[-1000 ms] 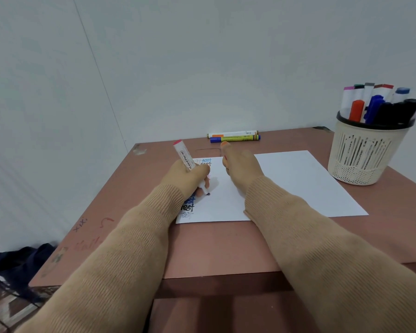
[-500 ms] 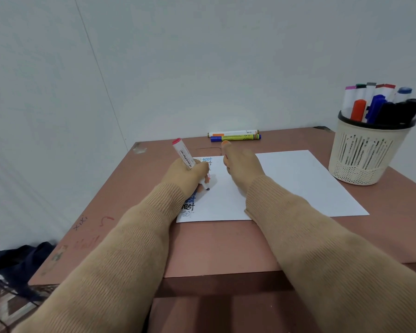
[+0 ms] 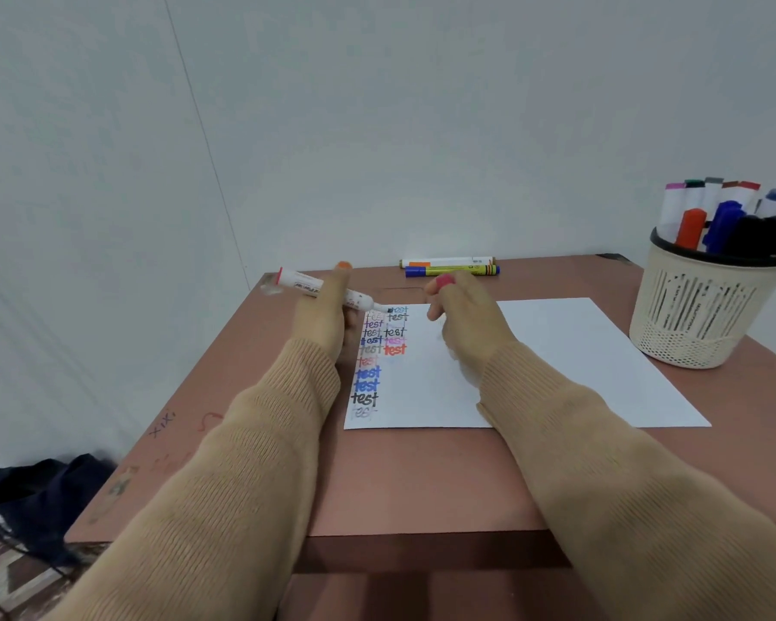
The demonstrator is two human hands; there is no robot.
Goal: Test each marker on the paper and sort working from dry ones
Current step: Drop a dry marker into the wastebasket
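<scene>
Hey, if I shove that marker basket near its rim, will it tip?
Possibly. The basket looks like light perforated plastic, and tall markers stick out above its rim, so it is likely top-heavy. Pushed low, it would probably slide on the smooth table.

"test", repeated, on paper (image 3: 556, 351)

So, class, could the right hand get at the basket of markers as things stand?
Probably yes: only bare paper lies between the right hand and the basket, whose top is open. The grip seems busy with a red cap, though.
</scene>
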